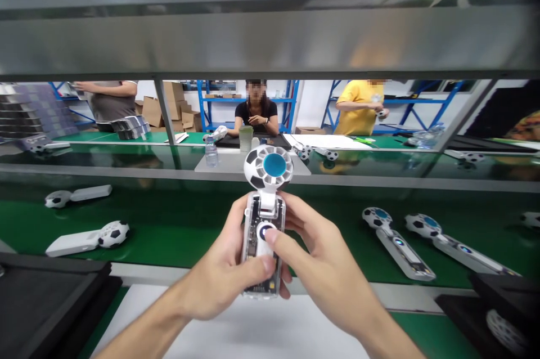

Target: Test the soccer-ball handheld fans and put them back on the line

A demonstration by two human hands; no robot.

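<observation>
Upright between my two hands is a handheld fan with a round soccer-ball-patterned head, a blue hub and a clear handle that shows the circuit board inside. My left hand wraps the handle's left side, its thumb lying across the lower front. On the other side my right hand grips the handle, with its thumb on the round button. Some of the fingers of both hands are hidden behind the handle. White paper lies below my hands.
Two similar fans lie to the right on the green belt; two white-handled fans lie left. Black trays flank the paper. A metal shelf spans overhead. Across the line, several people work near a bottle.
</observation>
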